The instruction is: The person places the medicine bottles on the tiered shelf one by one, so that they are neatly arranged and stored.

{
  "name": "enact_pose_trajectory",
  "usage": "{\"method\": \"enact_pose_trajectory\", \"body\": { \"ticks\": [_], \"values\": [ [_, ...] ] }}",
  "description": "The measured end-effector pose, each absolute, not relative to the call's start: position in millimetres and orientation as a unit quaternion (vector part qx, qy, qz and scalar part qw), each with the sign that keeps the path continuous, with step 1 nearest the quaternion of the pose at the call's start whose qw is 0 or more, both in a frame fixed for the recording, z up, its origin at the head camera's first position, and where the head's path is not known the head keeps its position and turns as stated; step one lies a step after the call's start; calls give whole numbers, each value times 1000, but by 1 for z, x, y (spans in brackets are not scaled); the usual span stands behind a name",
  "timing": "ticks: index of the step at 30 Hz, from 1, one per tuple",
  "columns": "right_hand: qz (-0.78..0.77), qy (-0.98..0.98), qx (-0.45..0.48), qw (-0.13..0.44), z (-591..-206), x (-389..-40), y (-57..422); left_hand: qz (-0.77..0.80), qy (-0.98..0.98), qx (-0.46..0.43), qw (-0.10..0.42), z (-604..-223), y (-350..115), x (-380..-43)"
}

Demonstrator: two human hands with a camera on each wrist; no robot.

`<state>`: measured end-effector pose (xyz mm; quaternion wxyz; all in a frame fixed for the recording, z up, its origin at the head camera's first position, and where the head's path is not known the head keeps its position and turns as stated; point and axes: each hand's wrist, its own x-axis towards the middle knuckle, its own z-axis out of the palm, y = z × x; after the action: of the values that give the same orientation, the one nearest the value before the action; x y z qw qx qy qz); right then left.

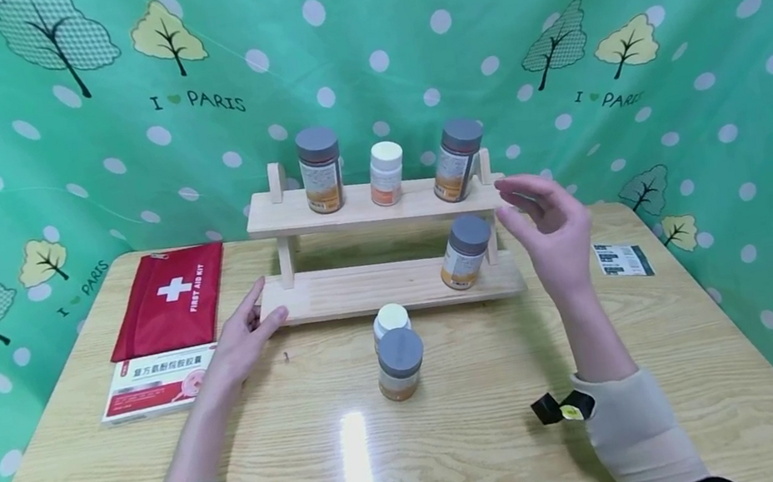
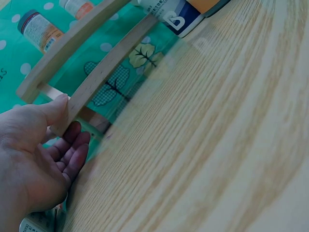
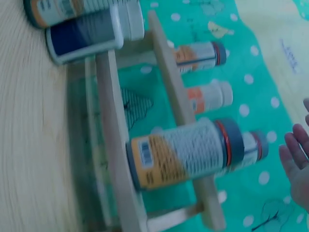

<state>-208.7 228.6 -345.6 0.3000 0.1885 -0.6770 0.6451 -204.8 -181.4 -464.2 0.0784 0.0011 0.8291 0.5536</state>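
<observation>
A two-tier wooden shelf [image 1: 356, 289] stands on the table. My left hand [image 1: 245, 341] grips the left end of its lower board, thumb on top and fingers curled beneath, as the left wrist view [image 2: 43, 145] shows. Beside the upper board's right end, my right hand [image 1: 553, 227] is raised with loosely bent fingers and holds nothing. On the upper tier are a grey-capped bottle [image 1: 321, 171], a small white bottle [image 1: 387, 173] and another grey-capped bottle [image 1: 458, 162], close to the right hand. One more grey-capped bottle [image 1: 464, 254] sits at the lower tier's right.
In front of the shelf, a grey-capped bottle [image 1: 400, 363] stands before a white-capped bottle [image 1: 390, 319]. To the left lie a red first aid kit pouch [image 1: 172, 300] and a medicine box [image 1: 154, 383]. A small printed packet [image 1: 622, 260] lies at the right.
</observation>
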Motion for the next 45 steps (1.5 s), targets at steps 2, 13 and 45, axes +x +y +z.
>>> {"method": "enact_pose_trajectory", "body": {
  "ticks": [2, 13, 45],
  "values": [
    [648, -667, 204, 304, -343, -205, 220, 554, 829, 1, 80, -464, -181, -205],
    [595, -753, 247, 133, -369, -195, 179, 544, 836, 3, 75, -465, -182, -207],
    [448, -827, 304, -153, -413, -216, 173, 567, 818, -9, 99, -468, -181, -208]
  ]
}}
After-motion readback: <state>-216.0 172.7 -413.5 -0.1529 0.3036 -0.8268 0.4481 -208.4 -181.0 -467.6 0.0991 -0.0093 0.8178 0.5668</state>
